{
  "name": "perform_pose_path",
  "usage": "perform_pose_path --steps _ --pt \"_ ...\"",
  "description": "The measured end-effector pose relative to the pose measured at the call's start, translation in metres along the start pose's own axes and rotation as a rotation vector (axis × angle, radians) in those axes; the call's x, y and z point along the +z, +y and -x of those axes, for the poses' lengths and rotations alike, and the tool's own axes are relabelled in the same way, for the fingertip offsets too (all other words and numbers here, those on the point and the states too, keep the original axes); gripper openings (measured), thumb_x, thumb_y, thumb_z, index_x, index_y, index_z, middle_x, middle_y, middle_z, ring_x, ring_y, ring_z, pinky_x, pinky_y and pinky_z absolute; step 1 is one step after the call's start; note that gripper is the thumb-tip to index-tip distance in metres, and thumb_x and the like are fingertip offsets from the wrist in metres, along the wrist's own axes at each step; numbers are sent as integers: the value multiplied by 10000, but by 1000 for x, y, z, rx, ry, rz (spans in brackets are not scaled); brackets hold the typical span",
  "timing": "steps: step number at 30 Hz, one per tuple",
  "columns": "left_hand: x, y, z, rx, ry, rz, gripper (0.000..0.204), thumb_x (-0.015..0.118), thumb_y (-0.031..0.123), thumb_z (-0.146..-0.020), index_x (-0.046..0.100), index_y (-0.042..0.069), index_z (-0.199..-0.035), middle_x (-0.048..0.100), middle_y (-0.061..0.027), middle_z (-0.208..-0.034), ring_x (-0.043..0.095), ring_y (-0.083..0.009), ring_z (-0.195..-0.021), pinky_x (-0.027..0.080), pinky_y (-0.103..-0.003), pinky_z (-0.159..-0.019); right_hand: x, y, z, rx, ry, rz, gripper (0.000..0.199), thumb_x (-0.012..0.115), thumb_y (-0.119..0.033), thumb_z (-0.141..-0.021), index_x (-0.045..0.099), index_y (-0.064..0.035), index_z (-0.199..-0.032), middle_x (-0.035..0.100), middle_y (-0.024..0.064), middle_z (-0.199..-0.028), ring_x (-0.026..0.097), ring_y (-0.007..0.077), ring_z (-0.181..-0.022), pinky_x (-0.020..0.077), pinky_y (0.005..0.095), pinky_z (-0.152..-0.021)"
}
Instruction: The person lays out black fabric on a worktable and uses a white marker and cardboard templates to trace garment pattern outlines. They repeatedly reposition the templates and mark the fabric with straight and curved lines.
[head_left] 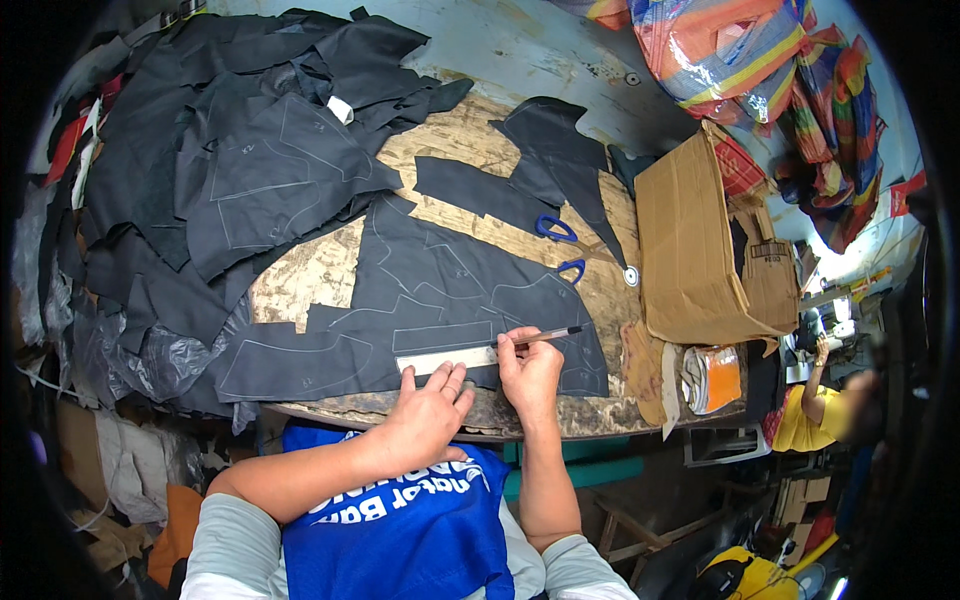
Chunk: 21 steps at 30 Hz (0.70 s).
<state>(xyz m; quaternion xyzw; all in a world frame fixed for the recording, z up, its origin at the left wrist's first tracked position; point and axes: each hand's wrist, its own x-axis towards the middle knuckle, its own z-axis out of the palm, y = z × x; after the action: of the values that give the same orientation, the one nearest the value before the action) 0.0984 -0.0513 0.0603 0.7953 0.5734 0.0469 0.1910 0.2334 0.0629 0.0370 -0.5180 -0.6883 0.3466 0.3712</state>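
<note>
A dark sheet of leather-like material (440,270) lies across the wooden table in front of me, with pale outlines of pattern pieces drawn on it. My left hand (425,420) rests with its fingers spread along the lower edge of a white, ruler-like strip (440,359), pressing it against the sheet. At the strip's right end, my right hand (530,380) is closed round a pen (550,335), whose dark end points to the right. The pen's writing tip is hidden by the fingers.
Blue-handled scissors (572,238) lie beyond the sheet, near a small white disc (631,275). At the right stands a cardboard box (685,240). Dark material is heaped (250,150) on the left. A person in yellow (805,420) is farther off to the right.
</note>
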Motion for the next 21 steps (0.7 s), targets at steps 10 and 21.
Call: perform_pose_path --steps 10,21 --pt "-26 -13 -16 1 -112 141 719 747 434 -716 537 -49 -1206 497 -208 -1302 463 -335 -1213 450 -550 -917 -8 6 12 -131 2 72 120 654 -53 -838 619 60 -819 664 126 -739 644 146 -628 504 270 -571" --pt "5 4 -2 -45 39 -32 774 638 467 -806 443 -90 -1307 374 -235 -1419 352 -335 -1327 383 -590 -978 -3 21 12 -14 -12 -183 86 633 -44 -872 617 40 -862 647 68 -693 590 67 -634 485 228 -572"
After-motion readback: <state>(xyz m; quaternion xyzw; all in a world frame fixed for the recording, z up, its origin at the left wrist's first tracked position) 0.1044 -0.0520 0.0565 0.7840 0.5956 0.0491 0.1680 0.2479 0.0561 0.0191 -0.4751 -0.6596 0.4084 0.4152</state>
